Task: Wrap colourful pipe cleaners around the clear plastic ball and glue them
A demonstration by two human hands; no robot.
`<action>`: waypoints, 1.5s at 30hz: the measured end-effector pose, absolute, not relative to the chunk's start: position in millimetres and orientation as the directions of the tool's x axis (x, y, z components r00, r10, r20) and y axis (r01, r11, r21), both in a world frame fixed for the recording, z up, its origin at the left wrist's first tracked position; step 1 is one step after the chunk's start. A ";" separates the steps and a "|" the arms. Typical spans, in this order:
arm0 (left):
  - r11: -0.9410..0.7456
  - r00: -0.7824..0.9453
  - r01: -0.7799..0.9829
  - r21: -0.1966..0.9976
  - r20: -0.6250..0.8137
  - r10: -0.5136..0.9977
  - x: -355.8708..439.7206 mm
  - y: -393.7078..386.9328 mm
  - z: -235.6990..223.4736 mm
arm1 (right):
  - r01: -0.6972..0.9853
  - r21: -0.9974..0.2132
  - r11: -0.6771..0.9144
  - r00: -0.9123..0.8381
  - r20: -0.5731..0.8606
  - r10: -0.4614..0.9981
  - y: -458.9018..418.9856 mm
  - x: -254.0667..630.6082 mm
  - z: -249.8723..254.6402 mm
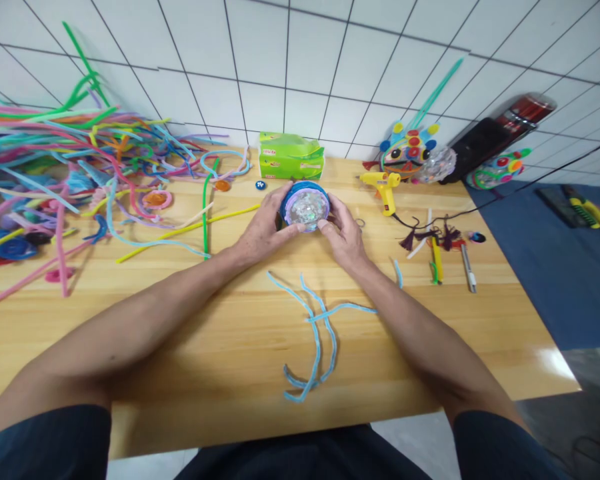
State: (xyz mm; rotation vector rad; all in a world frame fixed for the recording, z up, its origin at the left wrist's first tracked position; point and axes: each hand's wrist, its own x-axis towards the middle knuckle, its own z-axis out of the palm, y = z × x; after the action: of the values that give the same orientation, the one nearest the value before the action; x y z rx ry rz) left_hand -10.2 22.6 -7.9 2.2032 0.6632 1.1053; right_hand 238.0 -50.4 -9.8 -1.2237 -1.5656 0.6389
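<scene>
Between my two hands is a round, clear, glittery dome (306, 208) with a lilac and blue rim that looks like pipe cleaner. My left hand (266, 228) grips its left side, thumb at the lower edge. On the opposite side my right hand (346, 235) curls round the rim, its thumb also near the bottom. What lies under the dome is hidden. Nearer to me, several light blue pipe cleaners (316, 333) lie loosely crossed on the wooden table (195, 380).
A tangled heap of coloured pipe cleaners (80, 153) fills the left. Behind the dome stands a green tissue pack (291, 157). To the right are a yellow glue gun (384, 189) with a black cord, a decorated craft face (409, 152), dark tassels (423, 235) and a utility knife (469, 268).
</scene>
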 end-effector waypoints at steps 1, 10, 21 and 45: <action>-0.705 0.530 0.171 0.689 0.539 0.655 -10.0 22.3 -7.8 | 0.392 -0.851 0.349 0.017 0.386 0.922 -50.1 237.9 -10.4; -0.693 0.522 0.163 0.702 0.535 0.664 -8.3 21.3 -6.2 | 0.411 -0.844 0.345 0.016 0.385 0.923 -47.5 234.7 -15.8; -0.709 0.535 0.188 0.680 0.534 0.654 -11.0 24.5 -8.3 | 0.410 -0.857 0.313 0.022 0.353 0.935 -47.0 232.8 -17.1; -0.673 0.544 0.202 0.712 0.489 0.681 -10.1 22.4 -6.2 | 0.421 -0.861 0.285 0.037 0.330 0.943 -52.0 233.4 -11.2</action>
State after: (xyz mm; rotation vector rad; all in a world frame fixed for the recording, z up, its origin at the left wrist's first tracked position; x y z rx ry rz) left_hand -10.1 22.4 -6.2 2.1854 0.7093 1.0472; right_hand 233.4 -52.0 -11.2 -1.2996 -1.5573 0.6577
